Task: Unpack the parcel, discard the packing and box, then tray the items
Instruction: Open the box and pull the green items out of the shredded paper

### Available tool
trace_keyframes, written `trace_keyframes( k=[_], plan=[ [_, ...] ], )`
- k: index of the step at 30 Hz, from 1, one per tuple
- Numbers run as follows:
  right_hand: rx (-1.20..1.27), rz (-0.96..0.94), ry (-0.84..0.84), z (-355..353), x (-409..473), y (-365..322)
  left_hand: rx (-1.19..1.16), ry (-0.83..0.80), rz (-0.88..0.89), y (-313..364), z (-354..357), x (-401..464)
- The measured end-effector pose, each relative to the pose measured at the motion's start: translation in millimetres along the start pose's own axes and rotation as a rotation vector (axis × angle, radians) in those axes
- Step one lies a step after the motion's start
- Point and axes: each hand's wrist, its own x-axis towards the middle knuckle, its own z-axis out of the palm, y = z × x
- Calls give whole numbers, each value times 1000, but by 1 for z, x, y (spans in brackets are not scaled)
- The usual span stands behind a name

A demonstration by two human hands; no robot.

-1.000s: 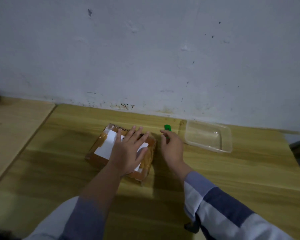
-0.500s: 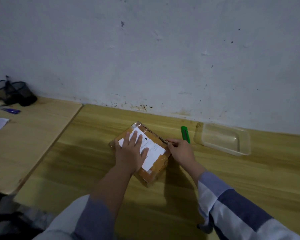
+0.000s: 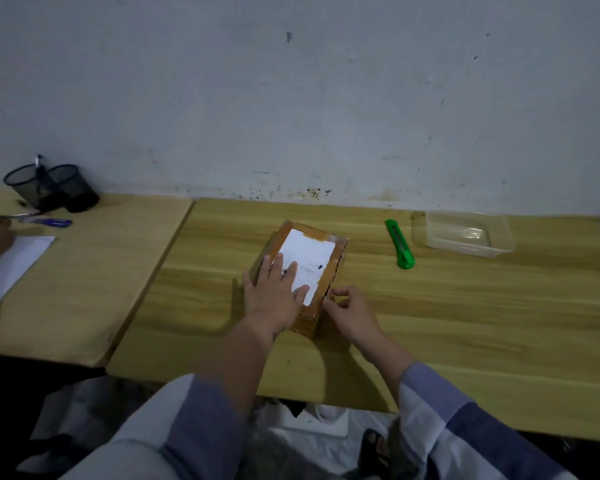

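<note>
Head view: left hand (image 3: 274, 299) lies spread flat on the taped parcel (image 3: 307, 268) at mid-bench (image 3: 465, 323); right hand (image 3: 352, 311) pinches the parcel's near right corner. Green cutter (image 3: 400, 244) and clear tray (image 3: 465, 233) lie to the right.

Dim indoor scene with a grey, soft look and fine noise. The white label (image 3: 307, 261) on the parcel glares, its print washed out. Both hands cast soft shadows toward the viewer on the wooden table (image 3: 465, 306). The frame's lower corners fall nearly black. Wide-angle distortion bends the table edges. Details are slightly blurred.
</note>
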Motion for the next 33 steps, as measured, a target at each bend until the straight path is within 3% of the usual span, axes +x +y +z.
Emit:
trace_keyframes(
  k=[5,9,14,20,25,33],
  plan=[
    [-63,-17,201,18,6,-5,-94,68,-91,-36,7,-35],
    [-296,-113,287,6,28,-21,-295,112,-233,-39,9,-48],
    [-499,-289,182,-7,60,-37,-674,177,-404,-30,10,-60],
    [-607,-344,-16,-10,90,-61,-864,185,-445,-28,10,-52],
    [-482,-303,-10,-12,101,-63,-1026,239,-486,-41,14,-29],
    [-166,-191,63,-33,67,-30,-919,219,-406,-44,-17,3]
  ],
)
